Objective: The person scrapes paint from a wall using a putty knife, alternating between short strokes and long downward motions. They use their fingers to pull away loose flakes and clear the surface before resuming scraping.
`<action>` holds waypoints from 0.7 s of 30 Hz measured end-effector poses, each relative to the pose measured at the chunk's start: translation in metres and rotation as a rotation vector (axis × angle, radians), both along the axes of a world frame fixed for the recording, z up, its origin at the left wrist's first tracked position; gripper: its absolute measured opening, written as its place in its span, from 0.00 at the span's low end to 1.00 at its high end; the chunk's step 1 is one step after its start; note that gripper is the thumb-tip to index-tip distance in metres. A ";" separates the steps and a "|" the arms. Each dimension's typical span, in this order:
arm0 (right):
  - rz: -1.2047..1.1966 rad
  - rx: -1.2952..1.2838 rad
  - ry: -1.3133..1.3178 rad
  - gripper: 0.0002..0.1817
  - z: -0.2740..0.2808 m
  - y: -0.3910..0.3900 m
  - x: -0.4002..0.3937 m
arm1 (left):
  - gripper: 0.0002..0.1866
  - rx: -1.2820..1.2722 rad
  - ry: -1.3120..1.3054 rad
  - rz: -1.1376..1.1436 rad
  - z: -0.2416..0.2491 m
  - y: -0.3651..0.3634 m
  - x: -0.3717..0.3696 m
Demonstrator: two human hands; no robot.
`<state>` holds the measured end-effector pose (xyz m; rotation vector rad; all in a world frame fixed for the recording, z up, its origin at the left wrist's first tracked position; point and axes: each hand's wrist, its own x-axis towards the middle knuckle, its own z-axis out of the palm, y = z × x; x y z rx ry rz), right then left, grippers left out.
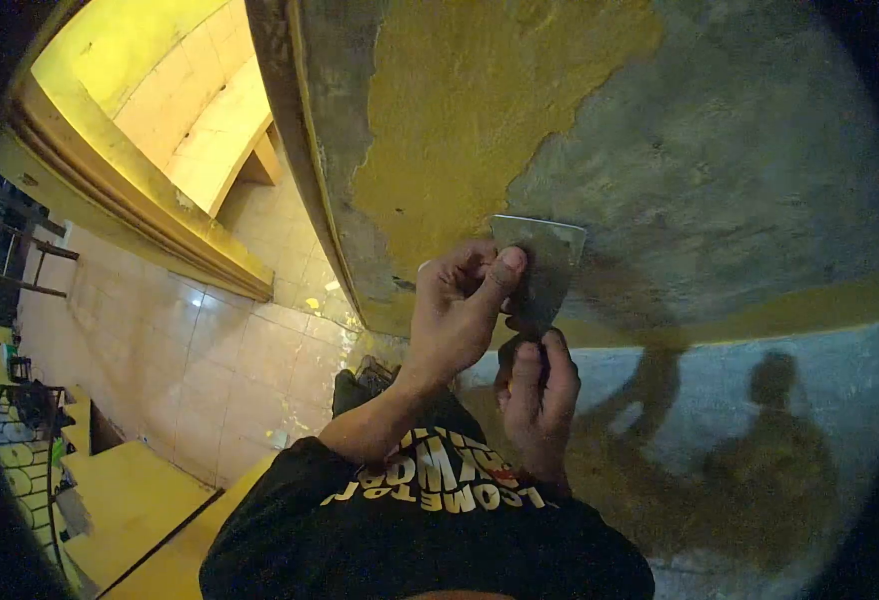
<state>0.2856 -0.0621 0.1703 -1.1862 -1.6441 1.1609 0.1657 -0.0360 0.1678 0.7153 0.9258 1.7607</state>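
A flat metal scraper point(552, 262) with a wide straight top edge is held upright in front of the wall. My left hand point(465, 305) pinches its left side between thumb and fingers. Lower down, my right hand point(540, 395) is closed around its narrow handle end, which the fingers mostly hide. Behind the scraper, the wall shows a patch of yellow paint point(450, 110) with a ragged edge beside bare grey plaster point(720, 150). Whether the blade touches the wall cannot be made out.
A doorway with a yellow frame point(140, 200) opens at the left. Paint flakes point(312, 303) lie on the tiled floor point(230, 345). A metal rack point(25, 460) and a yellow surface point(140, 500) are at lower left. Shadows fall on the pale lower wall point(700, 400).
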 end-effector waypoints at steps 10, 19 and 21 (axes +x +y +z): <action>0.054 0.057 -0.050 0.13 0.001 0.002 0.004 | 0.15 -0.037 -0.073 0.141 0.011 -0.001 0.012; 0.058 0.156 -0.187 0.11 0.014 0.020 0.009 | 0.15 0.027 -0.083 0.269 0.003 0.015 0.020; 0.085 0.059 -0.120 0.11 0.023 0.018 0.009 | 0.15 0.018 -0.099 0.229 0.007 0.013 0.019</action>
